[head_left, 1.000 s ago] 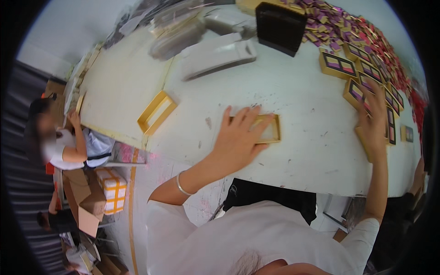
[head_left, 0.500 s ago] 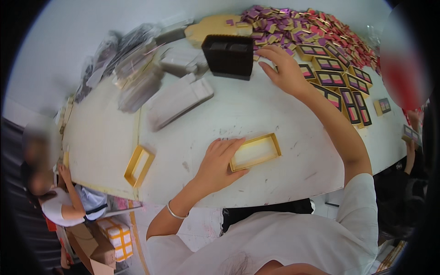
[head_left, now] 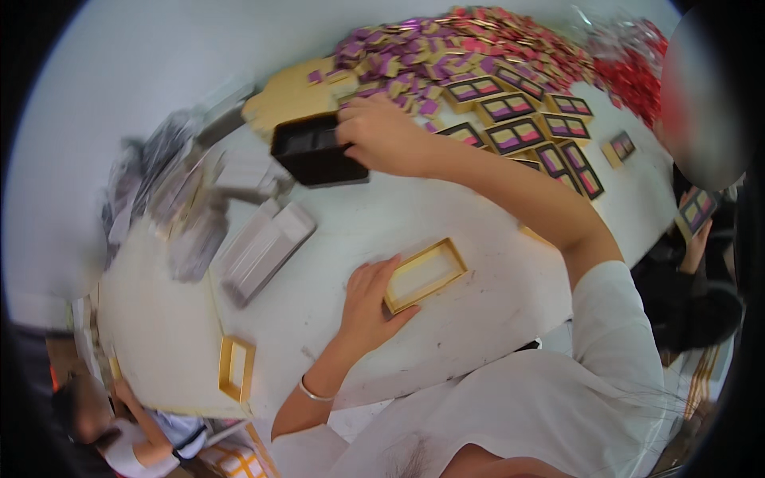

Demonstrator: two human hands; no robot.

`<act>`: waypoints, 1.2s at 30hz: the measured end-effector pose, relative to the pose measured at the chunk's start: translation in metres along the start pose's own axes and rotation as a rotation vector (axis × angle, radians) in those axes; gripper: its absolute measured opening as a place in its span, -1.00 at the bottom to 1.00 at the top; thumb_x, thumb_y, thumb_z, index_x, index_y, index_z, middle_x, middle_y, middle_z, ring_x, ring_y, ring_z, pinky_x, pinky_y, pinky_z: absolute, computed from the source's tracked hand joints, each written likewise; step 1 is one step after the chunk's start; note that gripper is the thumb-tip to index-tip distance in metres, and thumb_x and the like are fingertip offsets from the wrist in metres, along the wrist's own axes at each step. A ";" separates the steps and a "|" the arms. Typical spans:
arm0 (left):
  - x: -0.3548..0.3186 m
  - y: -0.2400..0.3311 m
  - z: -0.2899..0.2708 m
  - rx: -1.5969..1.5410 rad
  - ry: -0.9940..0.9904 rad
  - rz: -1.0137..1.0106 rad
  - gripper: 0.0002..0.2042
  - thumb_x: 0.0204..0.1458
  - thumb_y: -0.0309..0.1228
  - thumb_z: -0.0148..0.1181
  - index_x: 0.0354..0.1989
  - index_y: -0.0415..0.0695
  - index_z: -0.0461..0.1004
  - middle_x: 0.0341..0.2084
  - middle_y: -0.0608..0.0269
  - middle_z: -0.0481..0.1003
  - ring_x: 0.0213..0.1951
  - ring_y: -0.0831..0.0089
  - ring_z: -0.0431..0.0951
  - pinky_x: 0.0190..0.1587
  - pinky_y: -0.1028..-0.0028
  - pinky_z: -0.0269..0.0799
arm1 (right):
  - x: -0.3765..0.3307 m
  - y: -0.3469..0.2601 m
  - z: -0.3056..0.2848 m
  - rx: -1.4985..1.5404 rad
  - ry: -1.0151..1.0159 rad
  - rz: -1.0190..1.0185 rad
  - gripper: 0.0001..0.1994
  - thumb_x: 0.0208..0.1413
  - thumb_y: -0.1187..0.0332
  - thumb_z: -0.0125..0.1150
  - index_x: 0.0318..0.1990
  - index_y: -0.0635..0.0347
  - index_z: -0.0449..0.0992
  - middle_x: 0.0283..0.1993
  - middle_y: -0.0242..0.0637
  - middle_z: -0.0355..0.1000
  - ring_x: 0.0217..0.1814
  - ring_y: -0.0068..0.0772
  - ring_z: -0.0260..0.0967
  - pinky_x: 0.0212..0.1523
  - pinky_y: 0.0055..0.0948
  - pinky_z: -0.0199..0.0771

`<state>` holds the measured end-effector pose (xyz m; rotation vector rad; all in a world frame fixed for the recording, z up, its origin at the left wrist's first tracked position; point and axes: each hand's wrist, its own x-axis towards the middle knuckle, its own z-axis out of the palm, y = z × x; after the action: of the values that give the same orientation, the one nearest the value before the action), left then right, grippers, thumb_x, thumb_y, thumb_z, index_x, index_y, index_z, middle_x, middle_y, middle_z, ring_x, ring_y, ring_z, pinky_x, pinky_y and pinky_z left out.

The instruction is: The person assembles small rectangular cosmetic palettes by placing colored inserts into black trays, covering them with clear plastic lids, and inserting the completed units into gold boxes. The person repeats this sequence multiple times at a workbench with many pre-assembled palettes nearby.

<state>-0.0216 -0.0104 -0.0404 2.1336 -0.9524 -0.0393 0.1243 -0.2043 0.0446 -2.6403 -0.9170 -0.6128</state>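
Observation:
My left hand [head_left: 366,307] grips the left end of a gold rectangular box frame [head_left: 429,292] lying on the table, thumb on the near side and fingers on the far side. Farther away, my right hand [head_left: 382,134] has its bent fingers on the right edge of a stack of black two-compartment trays [head_left: 319,166]. Part of the stack is hidden behind that hand. Another gold box frame [head_left: 237,368] lies apart at the left, near the table's front edge.
White plastic trays [head_left: 267,247] and clear-wrapped bundles [head_left: 187,231] lie on the left. Purple-and-gold squares [head_left: 390,60] are heaped at the back. Filled gold boxes [head_left: 514,134] sit to the right. A person [head_left: 119,430] is at the left; another hand [head_left: 697,245] holds a filled box at the right.
My right hand has moved onto the black tray stack, its fingers now closed at the edge. My left hand stays on the gold frame. The whole view has shifted and turned.

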 end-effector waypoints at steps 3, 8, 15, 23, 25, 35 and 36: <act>-0.002 0.001 0.001 0.027 0.006 -0.028 -0.27 -0.26 -0.29 0.40 0.16 -0.19 0.23 -0.04 0.07 0.36 0.01 0.10 0.30 0.16 0.13 0.10 | 0.011 0.001 -0.005 0.068 -0.064 -0.023 -0.81 -0.17 0.28 0.30 -0.56 0.21 0.50 -0.45 -0.22 0.39 -0.22 -0.11 0.33 -0.20 -0.19 0.30; 0.004 0.001 0.011 0.043 0.015 -0.008 -0.24 -0.30 -0.26 0.43 0.16 -0.17 0.25 -0.06 0.10 0.38 0.00 0.10 0.28 0.14 0.15 0.09 | 0.007 0.006 -0.006 -0.052 0.361 -0.071 -0.89 -0.06 0.35 0.18 -0.48 0.15 0.44 -0.39 -0.28 0.41 -0.29 -0.21 0.35 -0.23 -0.31 0.21; -0.004 0.011 0.001 0.247 0.037 -0.003 -0.27 -0.36 -0.26 0.44 0.11 -0.15 0.33 -0.10 0.13 0.40 -0.07 0.15 0.31 0.04 0.26 0.17 | -0.075 -0.033 -0.102 0.923 0.037 0.371 -0.66 0.22 0.12 -0.01 -0.14 0.25 0.42 -0.26 -0.37 0.36 -0.13 -0.58 0.25 -0.15 -0.52 0.27; 0.021 0.035 0.018 0.050 -0.085 -0.117 -0.17 -0.27 -0.30 0.44 0.24 -0.11 0.11 -0.08 0.10 0.39 -0.17 0.22 0.47 -0.17 0.39 0.41 | -0.182 -0.026 -0.070 0.919 -0.542 1.079 -0.66 0.18 0.15 -0.07 -0.24 0.33 0.36 -0.35 -0.21 0.38 -0.55 -0.42 0.39 -0.54 -0.47 0.46; 0.023 0.038 0.024 0.034 -0.082 -0.058 -0.21 -0.26 -0.33 0.42 0.21 -0.09 0.16 -0.06 0.12 0.39 -0.17 0.25 0.49 -0.20 0.39 0.43 | -0.179 -0.037 -0.059 0.868 -0.515 1.028 -0.68 0.21 0.13 -0.06 -0.24 0.26 0.37 -0.32 -0.26 0.36 -0.45 -0.49 0.36 -0.48 -0.50 0.43; 0.032 0.038 0.017 -0.063 -0.169 -0.135 -0.33 -0.29 -0.43 0.42 0.12 -0.10 0.31 -0.05 0.20 0.35 -0.14 0.35 0.45 -0.27 0.48 0.42 | -0.223 -0.035 -0.074 0.570 -0.239 0.112 -0.79 -0.01 0.45 0.17 -0.18 0.25 0.48 -0.20 -0.21 0.30 -0.26 -0.26 0.36 -0.34 -0.41 0.39; 0.034 0.038 0.016 -0.068 -0.194 -0.139 -0.32 -0.30 -0.44 0.42 0.12 -0.10 0.31 -0.04 0.21 0.34 -0.14 0.36 0.45 -0.28 0.50 0.41 | -0.226 -0.034 -0.073 0.437 -0.239 0.026 -0.79 -0.05 0.45 0.18 -0.20 0.26 0.48 -0.22 -0.21 0.30 -0.27 -0.28 0.36 -0.34 -0.43 0.40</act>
<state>-0.0257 -0.0576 -0.0172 2.1574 -0.8972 -0.3492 -0.0792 -0.3249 0.0049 -2.3501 -0.9509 -0.0722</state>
